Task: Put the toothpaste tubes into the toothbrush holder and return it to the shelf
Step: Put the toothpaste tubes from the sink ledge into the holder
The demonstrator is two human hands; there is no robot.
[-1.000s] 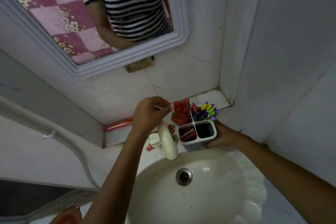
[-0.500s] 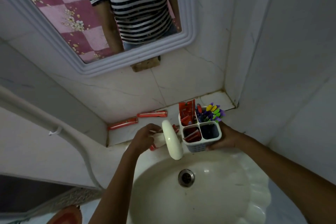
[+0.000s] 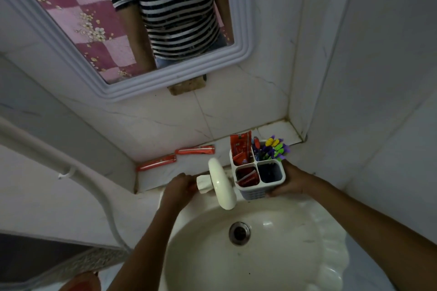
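Observation:
The white four-compartment toothbrush holder (image 3: 253, 192) rests on the sink's back rim, right of the tap, and my right hand (image 3: 289, 182) grips its right side. Red toothpaste tubes stand in its back-left compartment (image 3: 241, 145) and lie in its front-left one (image 3: 247, 178). Colourful toothbrushes (image 3: 274, 146) fill the back-right one. Two more red tubes, one (image 3: 195, 149) and another (image 3: 156, 163), lie flat on the tiled shelf (image 3: 279, 130). My left hand (image 3: 179, 186) is curled low beside the tap's white knob; whatever is under its fingers is hidden.
The cream tap (image 3: 222, 184) curves over the sink (image 3: 295, 243), with the drain (image 3: 239, 232) below it. A white-framed mirror (image 3: 238, 54) hangs above the shelf. A white pipe (image 3: 82, 177) runs down the left wall. The side wall stands close on the right.
My left hand let go of the tube standing in the holder's back-left compartment and dropped down-left to beside the tap knob. My right hand has kept its hold on the holder.

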